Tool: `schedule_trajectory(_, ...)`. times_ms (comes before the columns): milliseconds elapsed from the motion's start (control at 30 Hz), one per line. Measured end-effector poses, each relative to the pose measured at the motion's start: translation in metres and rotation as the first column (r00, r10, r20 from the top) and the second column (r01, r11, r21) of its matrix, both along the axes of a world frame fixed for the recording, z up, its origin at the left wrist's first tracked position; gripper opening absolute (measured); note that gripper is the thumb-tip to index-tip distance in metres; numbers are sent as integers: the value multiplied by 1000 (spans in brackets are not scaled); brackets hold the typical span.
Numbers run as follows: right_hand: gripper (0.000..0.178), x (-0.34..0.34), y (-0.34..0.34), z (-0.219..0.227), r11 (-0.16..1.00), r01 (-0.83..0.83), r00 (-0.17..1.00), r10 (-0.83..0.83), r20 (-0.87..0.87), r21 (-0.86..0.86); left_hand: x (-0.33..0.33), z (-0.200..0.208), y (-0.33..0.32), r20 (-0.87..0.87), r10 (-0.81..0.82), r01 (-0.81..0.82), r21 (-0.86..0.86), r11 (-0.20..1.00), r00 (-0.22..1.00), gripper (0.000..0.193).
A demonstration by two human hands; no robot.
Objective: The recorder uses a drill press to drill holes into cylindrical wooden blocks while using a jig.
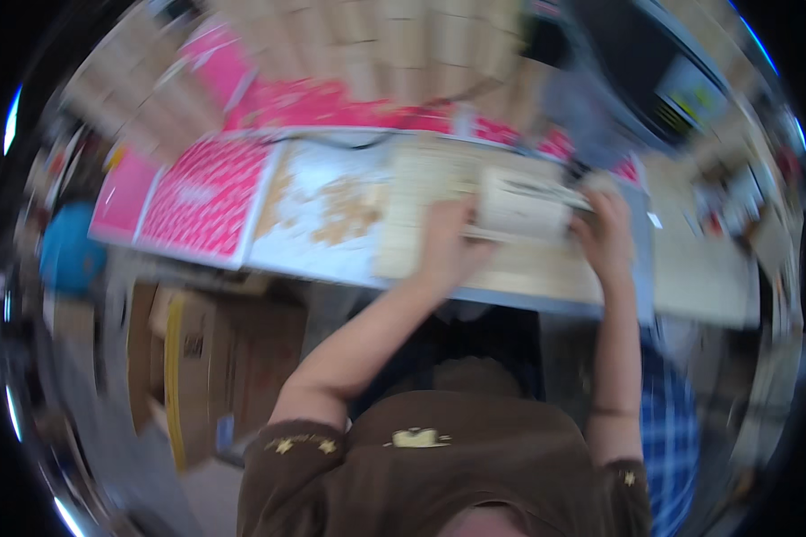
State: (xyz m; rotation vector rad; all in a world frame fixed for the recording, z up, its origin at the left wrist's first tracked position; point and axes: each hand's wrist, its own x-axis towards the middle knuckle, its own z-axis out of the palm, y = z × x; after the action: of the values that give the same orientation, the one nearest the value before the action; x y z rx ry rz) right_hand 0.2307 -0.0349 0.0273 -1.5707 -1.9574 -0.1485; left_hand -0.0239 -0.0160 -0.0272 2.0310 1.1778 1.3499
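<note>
Head view: nearest is a brown shirt (475, 456). Ahead, the left hand (452, 243) grips the left side of a white printed piece (521, 206); the right hand (606, 224) curls at its right end, too blurred to tell whether it grips. The piece is over a pale board (528, 276), right of tan scraps (345, 210). Rows of wood-coloured blocks (403, 45) sit beyond.

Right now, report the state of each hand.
Left hand: closed, holding the left end of a white box.
Right hand: at its right end; too blurred to tell whether the grip is closed.
</note>
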Motion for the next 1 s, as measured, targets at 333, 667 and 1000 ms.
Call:
schedule_trajectory(333,46,42,34,-16,985,-172,979,167,117,27,21,-18,23,-110,118,-117,16,993,987,59)
schedule_trajectory(667,46,32,25,-3,988,-110,994,109,-17,-105,8,-10,40,-223,-26,16,-50,999,975,49)
schedule_trajectory(1000,44,65,41,120,994,70,902,-26,-431,88,0,-13,46,-187,-214,182,-175,968,959,49)
